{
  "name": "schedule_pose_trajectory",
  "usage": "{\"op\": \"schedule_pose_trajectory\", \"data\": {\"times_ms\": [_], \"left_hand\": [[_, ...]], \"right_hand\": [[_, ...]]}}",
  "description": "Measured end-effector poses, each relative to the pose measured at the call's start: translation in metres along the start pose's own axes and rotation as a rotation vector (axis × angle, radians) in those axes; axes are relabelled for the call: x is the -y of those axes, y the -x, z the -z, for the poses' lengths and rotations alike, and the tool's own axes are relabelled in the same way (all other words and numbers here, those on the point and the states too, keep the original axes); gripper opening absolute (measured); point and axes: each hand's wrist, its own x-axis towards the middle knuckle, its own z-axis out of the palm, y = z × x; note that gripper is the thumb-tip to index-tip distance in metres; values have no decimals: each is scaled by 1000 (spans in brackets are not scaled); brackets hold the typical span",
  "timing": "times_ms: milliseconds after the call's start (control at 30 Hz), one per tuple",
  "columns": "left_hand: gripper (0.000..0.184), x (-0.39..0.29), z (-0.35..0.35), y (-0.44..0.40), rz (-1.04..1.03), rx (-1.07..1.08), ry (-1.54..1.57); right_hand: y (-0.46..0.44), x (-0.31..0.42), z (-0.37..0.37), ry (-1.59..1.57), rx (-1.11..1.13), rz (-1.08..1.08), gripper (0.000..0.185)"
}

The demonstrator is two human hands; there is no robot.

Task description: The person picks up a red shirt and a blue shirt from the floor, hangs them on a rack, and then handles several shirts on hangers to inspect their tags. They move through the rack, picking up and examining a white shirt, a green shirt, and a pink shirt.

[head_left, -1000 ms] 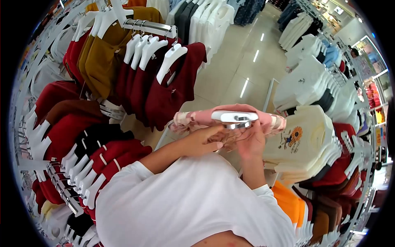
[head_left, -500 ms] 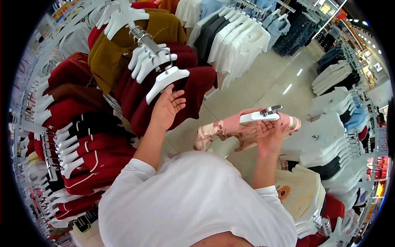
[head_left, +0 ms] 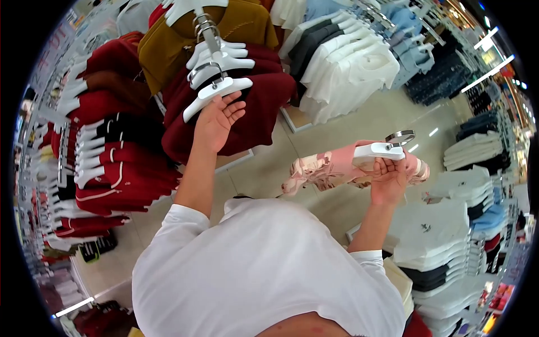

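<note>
My left hand [head_left: 218, 121] is raised to the front white hanger [head_left: 218, 96] on a rail, which carries a dark red garment [head_left: 261, 115]. Its half-curled fingers are apart and touch or nearly touch the hanger's lower edge; no grip shows. My right hand [head_left: 389, 181] is closed around another white hanger [head_left: 379, 151] with a metal hook, held off any rail. From that hanger hangs a pink garment [head_left: 339, 163] with a cream and brown pattern on its sleeves. Its lower part is partly hidden behind my hand.
The metal rail [head_left: 210, 42] also bears mustard tops [head_left: 241, 25]. Red and black garments [head_left: 126, 168] hang close on my left. White tops [head_left: 348, 78] hang ahead, and more white shirts [head_left: 429, 227] on the right. Pale floor tiles [head_left: 337, 129] run between the racks.
My left hand has moved slightly left and up against the front hanger. My right hand has carried the pink garment a little to the right. The view has shifted.
</note>
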Motion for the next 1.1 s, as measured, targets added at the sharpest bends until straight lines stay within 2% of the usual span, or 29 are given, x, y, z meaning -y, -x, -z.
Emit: {"op": "schedule_pose_trajectory", "data": {"times_ms": [133, 233, 267, 333, 533, 600, 633, 867, 967, 1100], "left_hand": [[45, -2, 10, 40, -4, -7, -15], [43, -3, 23, 70, 0, -34, -20], [54, -5, 27, 80, 18, -35, -62], [56, -12, 32, 97, 20, -61, -97], [47, -39, 51, 135, -18, -55, -199], [47, -49, 52, 145, -33, -60, -233], [46, -56, 46, 150, 7, -131, -213], [41, -65, 56, 172, 22, -59, -296], [66, -63, 58, 176, 71, -115, -300], [57, -62, 64, 175, 108, -86, -274]], "right_hand": [[-23, -1, -12, 58, -36, -22, 35], [-41, -8, -17, 21, 44, -71, 36], [-46, -13, -19, 18, 60, -86, 36], [-55, -22, -28, 12, 93, -117, 37], [-77, -59, -71, 17, 112, -221, 38], [-80, -73, -89, 3, 192, -254, 37], [-80, -79, -100, -4, 232, -269, 37], [-76, -139, -178, -60, 358, -404, 35], [-72, -169, -201, -82, 385, -475, 35], [-61, -206, -218, -103, 379, -578, 35]]}}
